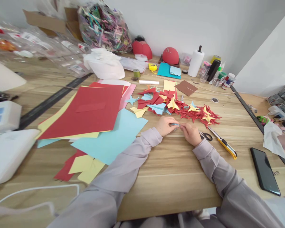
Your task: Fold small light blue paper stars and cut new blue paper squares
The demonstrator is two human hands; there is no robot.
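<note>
My left hand (167, 126) is closed in a pinch on a small piece of folded blue paper (174, 124). At the paper's right end, the fingertips of my right hand (191, 133) are pressed together on it; most of the paper is hidden by my fingers. Just beyond both hands lies a heap of folded paper pieces (156, 107), red, blue and yellow, with red and yellow paper stars (207, 118) at its right. Close beside my right hand are black-handled scissors (206, 136), partly covered by it, and a yellow utility knife (224, 144).
Large red sheets (97, 110) and blue sheets (109, 136) lie left of my hands, with yellow scraps (85, 164) nearer me. A phone (264, 171) is at the right. Along the back stand a white bottle (196, 63), red pincushions (170, 55) and a bag of scraps (104, 27).
</note>
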